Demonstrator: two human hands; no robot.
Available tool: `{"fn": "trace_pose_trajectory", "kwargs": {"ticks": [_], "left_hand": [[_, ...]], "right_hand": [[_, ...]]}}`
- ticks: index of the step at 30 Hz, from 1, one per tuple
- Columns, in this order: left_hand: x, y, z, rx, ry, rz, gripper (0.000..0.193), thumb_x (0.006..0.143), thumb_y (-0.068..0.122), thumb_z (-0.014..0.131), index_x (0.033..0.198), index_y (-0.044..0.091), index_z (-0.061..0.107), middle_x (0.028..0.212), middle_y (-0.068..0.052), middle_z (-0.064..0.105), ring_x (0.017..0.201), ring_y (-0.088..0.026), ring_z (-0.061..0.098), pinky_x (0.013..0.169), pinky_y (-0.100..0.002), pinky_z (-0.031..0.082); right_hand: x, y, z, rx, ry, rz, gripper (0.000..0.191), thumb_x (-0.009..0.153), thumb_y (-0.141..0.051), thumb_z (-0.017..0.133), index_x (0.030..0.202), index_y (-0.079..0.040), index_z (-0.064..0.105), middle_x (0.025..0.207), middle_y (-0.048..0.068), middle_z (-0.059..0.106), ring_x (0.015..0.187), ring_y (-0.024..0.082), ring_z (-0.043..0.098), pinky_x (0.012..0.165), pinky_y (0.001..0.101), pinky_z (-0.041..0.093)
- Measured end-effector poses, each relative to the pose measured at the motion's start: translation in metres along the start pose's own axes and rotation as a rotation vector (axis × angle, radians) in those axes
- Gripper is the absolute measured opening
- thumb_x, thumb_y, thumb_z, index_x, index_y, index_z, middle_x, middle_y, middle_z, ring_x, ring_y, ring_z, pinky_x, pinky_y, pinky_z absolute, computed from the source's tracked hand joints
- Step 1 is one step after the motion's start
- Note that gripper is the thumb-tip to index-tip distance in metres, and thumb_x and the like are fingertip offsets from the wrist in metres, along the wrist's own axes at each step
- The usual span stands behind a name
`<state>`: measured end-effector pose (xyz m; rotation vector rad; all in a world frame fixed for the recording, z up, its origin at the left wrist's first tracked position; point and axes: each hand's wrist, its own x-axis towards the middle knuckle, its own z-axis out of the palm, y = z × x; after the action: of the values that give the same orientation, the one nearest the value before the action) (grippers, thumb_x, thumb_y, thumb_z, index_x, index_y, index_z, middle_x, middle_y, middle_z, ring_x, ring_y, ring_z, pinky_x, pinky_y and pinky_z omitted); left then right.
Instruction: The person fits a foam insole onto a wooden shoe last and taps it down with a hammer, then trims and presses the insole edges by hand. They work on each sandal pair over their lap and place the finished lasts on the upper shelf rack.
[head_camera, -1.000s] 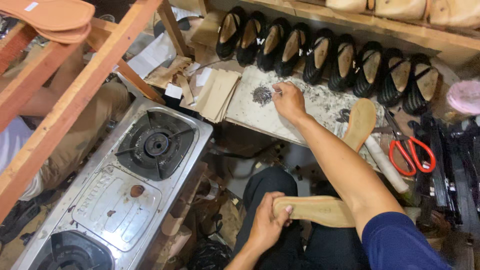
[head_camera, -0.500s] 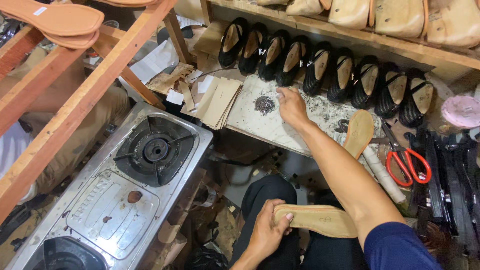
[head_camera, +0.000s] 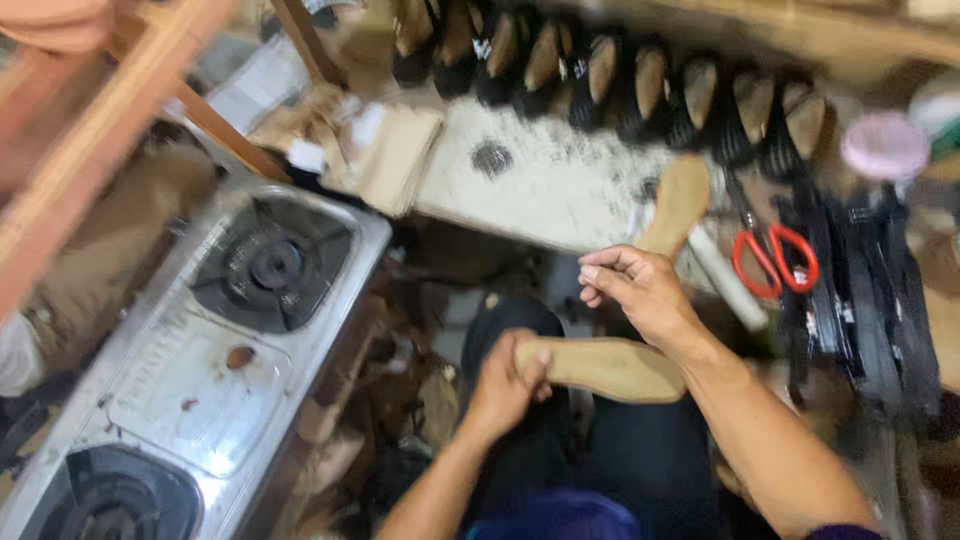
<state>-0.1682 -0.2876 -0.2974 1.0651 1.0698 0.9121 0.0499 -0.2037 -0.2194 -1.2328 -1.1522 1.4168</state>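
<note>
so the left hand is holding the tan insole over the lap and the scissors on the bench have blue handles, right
Not quite: the scissors have red handles, not blue, as the head view shows. The rest holds: the left hand grips one end of the tan insole over the lap, and the scissors lie on the bench.

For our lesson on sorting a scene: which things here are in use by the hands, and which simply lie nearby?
In use: left hand gripping tan insole; right hand above it.

Lying about: red scissors, gas stove, row of black shoes, second insole on the worktop.
</note>
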Motion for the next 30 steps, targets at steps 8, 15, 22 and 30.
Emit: {"fn": "trace_pose_trajectory", "kwargs": {"ticks": [8, 15, 22, 30], "left_hand": [[-0.003, -0.024, 0.013, -0.120, -0.036, -0.103, 0.036, 0.097, 0.017, 0.065, 0.128, 0.002, 0.051, 0.093, -0.009, 0.070, 0.062, -0.012, 0.066, 0.054, -0.026, 0.055], [-0.004, -0.021, 0.016, -0.122, -0.012, -0.116, 0.039, 0.097, 0.019, 0.066, 0.128, 0.001, 0.053, 0.091, -0.010, 0.069, 0.060, -0.013, 0.065, 0.053, -0.025, 0.054], [-0.003, -0.016, 0.012, -0.117, -0.012, -0.087, 0.039, 0.097, 0.020, 0.066, 0.128, 0.000, 0.053, 0.089, -0.009, 0.069, 0.060, -0.013, 0.065, 0.053, -0.026, 0.054], [-0.003, -0.001, 0.010, -0.057, 0.002, -0.126, 0.039, 0.096, 0.017, 0.066, 0.129, -0.001, 0.054, 0.086, -0.008, 0.069, 0.061, -0.012, 0.066, 0.054, -0.026, 0.055]], "right_hand": [[-0.093, 0.047, 0.004, -0.470, 0.025, -0.020, 0.018, 0.093, -0.016, 0.070, 0.099, 0.000, 0.075, 0.080, 0.006, 0.071, 0.068, 0.011, 0.067, 0.063, 0.0280, 0.055], [-0.094, 0.039, 0.017, -0.747, 0.048, -0.337, 0.016, 0.094, -0.018, 0.068, 0.096, -0.003, 0.074, 0.084, 0.012, 0.070, 0.075, 0.027, 0.070, 0.067, 0.0368, 0.053], [-0.084, 0.043, 0.029, -0.839, 0.058, -0.372, 0.017, 0.094, -0.018, 0.067, 0.095, -0.003, 0.074, 0.087, 0.013, 0.070, 0.080, 0.033, 0.071, 0.070, 0.0415, 0.055], [-0.081, 0.040, 0.033, -0.891, 0.053, -0.354, 0.016, 0.093, -0.018, 0.067, 0.094, -0.005, 0.074, 0.085, 0.013, 0.069, 0.077, 0.034, 0.069, 0.067, 0.0422, 0.054]]}}
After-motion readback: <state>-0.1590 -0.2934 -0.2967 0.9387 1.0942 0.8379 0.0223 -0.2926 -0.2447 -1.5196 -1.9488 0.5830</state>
